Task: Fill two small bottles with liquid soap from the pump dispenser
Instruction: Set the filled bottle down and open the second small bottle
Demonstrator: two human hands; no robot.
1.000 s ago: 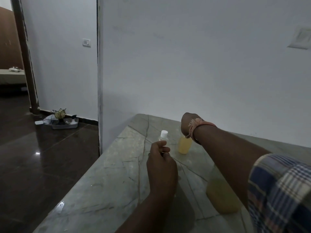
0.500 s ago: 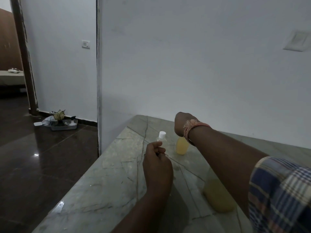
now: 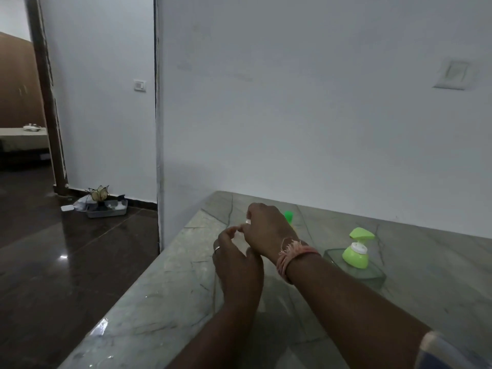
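On the marble counter (image 3: 426,275) my right hand (image 3: 267,231) pinches a white cap (image 3: 248,221) at its fingertips. Just below it my left hand (image 3: 237,265), with a ring on one finger, curls its thumb and fingers around the small clear bottle under that cap; the bottle's body is hidden by both hands. A second small bottle with a green cap (image 3: 288,216) stands right behind my right hand, mostly covered. The pump dispenser (image 3: 355,258), clear with a light green pump head, stands to the right of my right wrist.
The counter ends at a wall corner (image 3: 159,182) on the left, with a drop to a dark glossy floor (image 3: 66,262). A tray of small items (image 3: 106,207) lies on the floor by the far wall. A white wall runs along the counter's back.
My right hand has left the yellow-filled bottle and moved left onto the white cap. With the arm shifted, the green-capped bottle and the pump dispenser have come into view.
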